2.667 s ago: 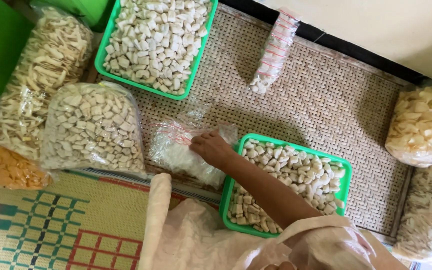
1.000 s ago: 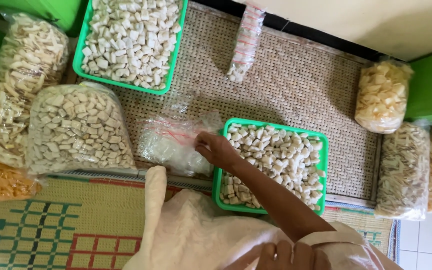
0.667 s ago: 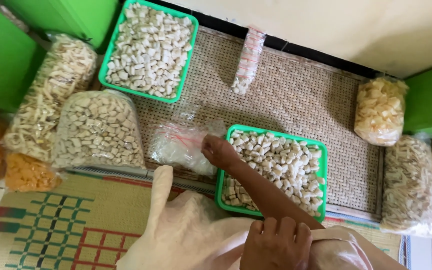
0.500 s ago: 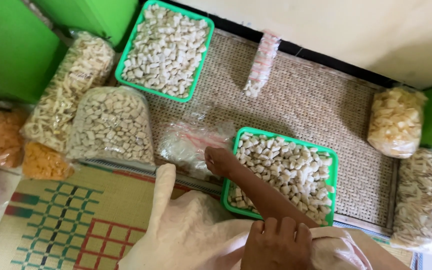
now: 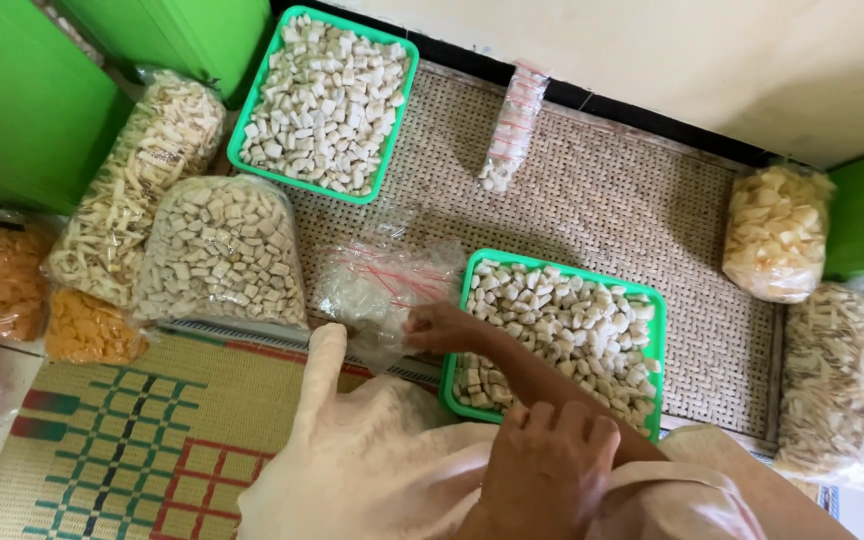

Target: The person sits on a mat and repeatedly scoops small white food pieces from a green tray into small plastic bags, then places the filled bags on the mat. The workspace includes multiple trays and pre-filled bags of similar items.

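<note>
My right hand [image 5: 442, 325] reaches forward and left from the lower right. Its fingers pinch the near edge of a pile of clear plastic bags [image 5: 382, 285] with thin red lines, lying on the woven mat. Just right of that hand stands a green tray [image 5: 657, 330] full of pale cracker pieces. My left hand [image 5: 549, 470] rests low in the view on my cream-clothed lap, against my right forearm, and holds nothing. A cream cloth fold [image 5: 352, 440] covers my knee.
A second green tray [image 5: 242, 130] of pale pieces stands at the back left, with a narrow filled packet [image 5: 512, 130] beside it. Large filled bags of crackers lie at the left [image 5: 222, 250] and right [image 5: 777, 230]. Green cabinet walls [image 5: 22, 110] flank both sides.
My left hand has come into view on my lap. My right hand stays at the plastic bags and has closed on their near edge. The view has swung left and back.
</note>
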